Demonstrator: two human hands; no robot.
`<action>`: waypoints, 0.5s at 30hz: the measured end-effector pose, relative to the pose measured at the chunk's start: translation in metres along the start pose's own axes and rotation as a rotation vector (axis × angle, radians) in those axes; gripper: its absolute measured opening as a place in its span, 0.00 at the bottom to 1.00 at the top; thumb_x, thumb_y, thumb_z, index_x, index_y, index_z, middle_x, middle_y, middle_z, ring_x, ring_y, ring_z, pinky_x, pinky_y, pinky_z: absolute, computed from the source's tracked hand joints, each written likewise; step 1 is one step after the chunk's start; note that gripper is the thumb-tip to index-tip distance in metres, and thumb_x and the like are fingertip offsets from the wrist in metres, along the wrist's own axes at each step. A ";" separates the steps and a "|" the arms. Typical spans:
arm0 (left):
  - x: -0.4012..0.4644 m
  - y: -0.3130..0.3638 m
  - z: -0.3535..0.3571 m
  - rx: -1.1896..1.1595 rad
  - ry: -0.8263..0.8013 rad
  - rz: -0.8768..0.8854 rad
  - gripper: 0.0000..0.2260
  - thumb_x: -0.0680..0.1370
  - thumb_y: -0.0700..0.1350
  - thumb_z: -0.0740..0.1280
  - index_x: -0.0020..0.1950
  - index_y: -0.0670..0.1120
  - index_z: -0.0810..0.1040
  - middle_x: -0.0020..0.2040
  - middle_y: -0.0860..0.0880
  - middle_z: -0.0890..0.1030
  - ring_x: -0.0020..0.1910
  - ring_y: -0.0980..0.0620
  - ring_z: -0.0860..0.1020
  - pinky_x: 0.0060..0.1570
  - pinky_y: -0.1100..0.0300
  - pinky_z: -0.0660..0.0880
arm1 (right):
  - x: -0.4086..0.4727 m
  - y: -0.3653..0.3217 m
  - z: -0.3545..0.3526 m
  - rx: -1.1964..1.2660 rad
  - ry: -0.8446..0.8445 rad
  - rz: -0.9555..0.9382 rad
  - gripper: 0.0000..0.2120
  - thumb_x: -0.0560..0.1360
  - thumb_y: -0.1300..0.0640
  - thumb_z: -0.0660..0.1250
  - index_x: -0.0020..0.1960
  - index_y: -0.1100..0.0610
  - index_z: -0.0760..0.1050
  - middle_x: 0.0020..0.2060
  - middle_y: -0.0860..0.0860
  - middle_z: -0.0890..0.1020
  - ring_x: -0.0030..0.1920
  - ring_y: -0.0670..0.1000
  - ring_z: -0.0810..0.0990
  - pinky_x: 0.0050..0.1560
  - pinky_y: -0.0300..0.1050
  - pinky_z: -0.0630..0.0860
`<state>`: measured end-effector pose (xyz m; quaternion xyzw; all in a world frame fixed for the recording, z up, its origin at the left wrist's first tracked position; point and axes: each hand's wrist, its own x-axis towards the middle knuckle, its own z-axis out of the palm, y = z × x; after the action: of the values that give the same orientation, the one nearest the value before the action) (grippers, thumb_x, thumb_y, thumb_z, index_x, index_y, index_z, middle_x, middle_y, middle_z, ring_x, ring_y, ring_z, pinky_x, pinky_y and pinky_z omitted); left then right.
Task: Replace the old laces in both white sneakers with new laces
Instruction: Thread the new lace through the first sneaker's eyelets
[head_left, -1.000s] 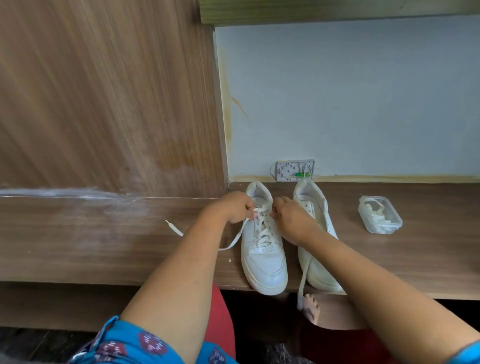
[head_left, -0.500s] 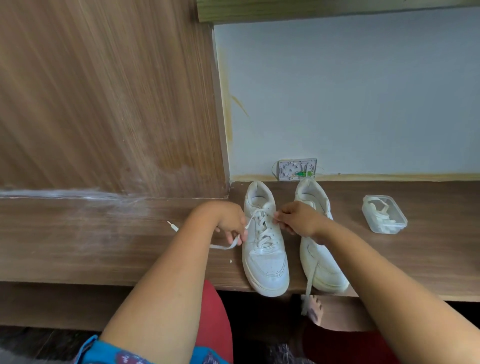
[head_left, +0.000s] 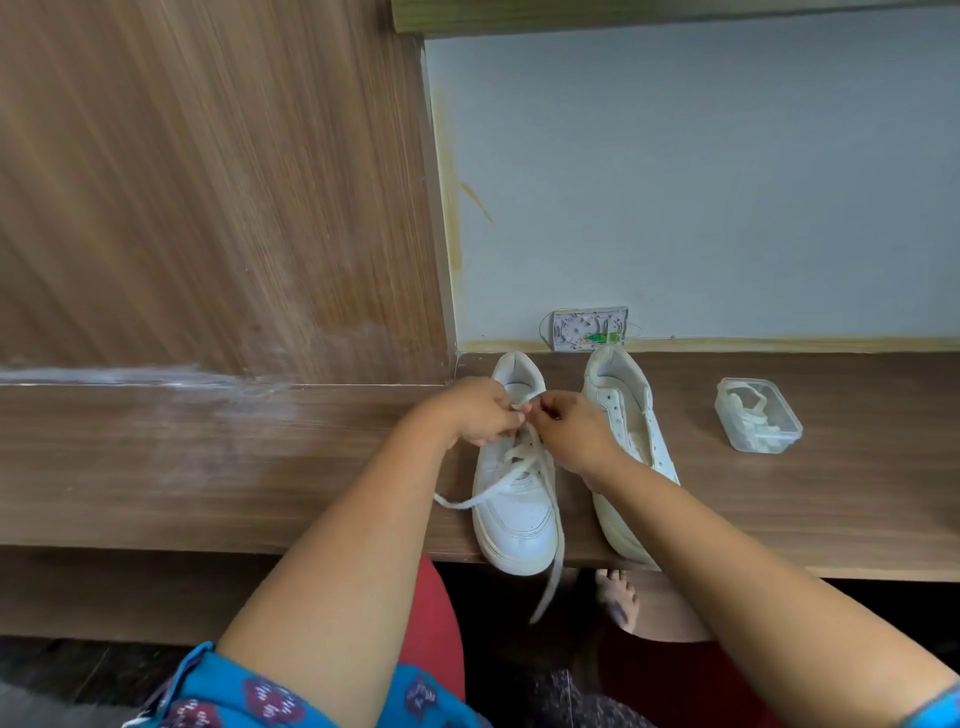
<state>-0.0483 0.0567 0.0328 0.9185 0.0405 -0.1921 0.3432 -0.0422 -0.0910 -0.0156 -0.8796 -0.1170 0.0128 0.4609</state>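
Two white sneakers stand side by side on the wooden shelf (head_left: 208, 467), toes toward me. The left sneaker (head_left: 514, 514) carries a white lace (head_left: 511, 460) through its eyelets. My left hand (head_left: 475, 413) and my right hand (head_left: 569, 426) meet over its top eyelets, each pinching the lace there. One loose lace end lies on the shelf to the left. The other end hangs over the shelf's front edge. The right sneaker (head_left: 631, 410) has bare eyelets and no lace that I can see.
A clear plastic box (head_left: 758, 415) holding white laces sits to the right of the sneakers. A small socket plate (head_left: 589, 330) is on the blue wall behind them. A wooden panel (head_left: 208, 182) rises at the left. A bare foot (head_left: 618, 597) shows below the shelf.
My left hand, which had pulled lace out to the left, came back to the top of the left sneaker. The loose ends now trail left and over the front edge.
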 end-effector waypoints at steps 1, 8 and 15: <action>0.002 -0.001 0.001 -0.183 0.035 -0.005 0.08 0.81 0.45 0.62 0.47 0.44 0.77 0.46 0.44 0.80 0.41 0.50 0.79 0.42 0.61 0.77 | 0.001 0.000 -0.001 -0.103 0.059 -0.075 0.12 0.79 0.53 0.64 0.44 0.60 0.81 0.35 0.54 0.81 0.36 0.51 0.77 0.38 0.44 0.70; 0.005 0.004 0.009 -0.506 0.022 -0.167 0.15 0.81 0.52 0.62 0.45 0.41 0.76 0.41 0.43 0.79 0.41 0.49 0.79 0.48 0.58 0.78 | -0.003 0.003 0.005 -0.232 0.045 -0.376 0.06 0.75 0.62 0.66 0.41 0.60 0.81 0.37 0.56 0.83 0.38 0.55 0.80 0.38 0.43 0.70; 0.008 0.002 -0.001 -0.869 -0.098 -0.253 0.08 0.82 0.38 0.59 0.45 0.41 0.75 0.39 0.47 0.77 0.40 0.52 0.77 0.45 0.56 0.78 | 0.002 -0.016 -0.023 -0.065 -0.088 -0.124 0.09 0.80 0.56 0.63 0.51 0.56 0.82 0.34 0.47 0.78 0.36 0.46 0.76 0.35 0.32 0.69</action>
<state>-0.0403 0.0551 0.0321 0.6669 0.2131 -0.2410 0.6722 -0.0408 -0.1000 0.0110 -0.8838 -0.1920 0.0192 0.4263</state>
